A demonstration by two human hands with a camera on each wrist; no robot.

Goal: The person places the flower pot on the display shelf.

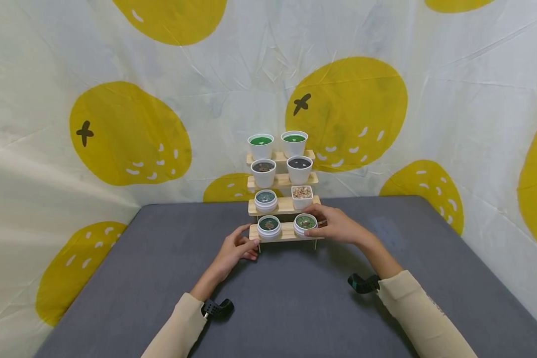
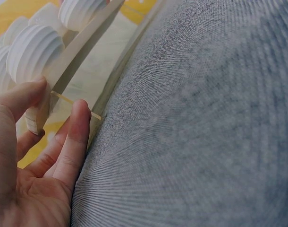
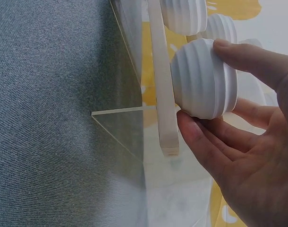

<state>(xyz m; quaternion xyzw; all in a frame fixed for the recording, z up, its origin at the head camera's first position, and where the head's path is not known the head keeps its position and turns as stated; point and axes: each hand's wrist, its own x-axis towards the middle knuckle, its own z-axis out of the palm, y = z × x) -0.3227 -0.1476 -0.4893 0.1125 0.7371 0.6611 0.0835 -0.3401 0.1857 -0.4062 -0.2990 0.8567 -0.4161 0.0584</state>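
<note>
A tiered wooden display stand [image 1: 287, 231] carries white pots in pairs on its stepped boards. At the lowest board's left end, my left hand [image 1: 232, 251] grips the board [image 2: 38, 116], thumb on top and other fingers around its end and underside. On the same board's right side, my right hand [image 1: 337, 226] holds a ribbed white pot [image 3: 196, 80] with a green top, thumb at its rim and fingers by its base. The pot stands on or just at the board. Beside it, to the left, is another ribbed pot [image 1: 269, 226] with a dark green top.
Higher boards hold a round pot [image 1: 266, 200], a square pot of pale pebbles [image 1: 302, 196], two dark-filled cups [image 1: 299, 169] and two green-filled cups [image 1: 261, 145]. Thin clear legs [image 3: 120, 111] support the stand on a grey table [image 1: 295, 298]. A fruit-patterned curtain [image 1: 241, 64] hangs behind.
</note>
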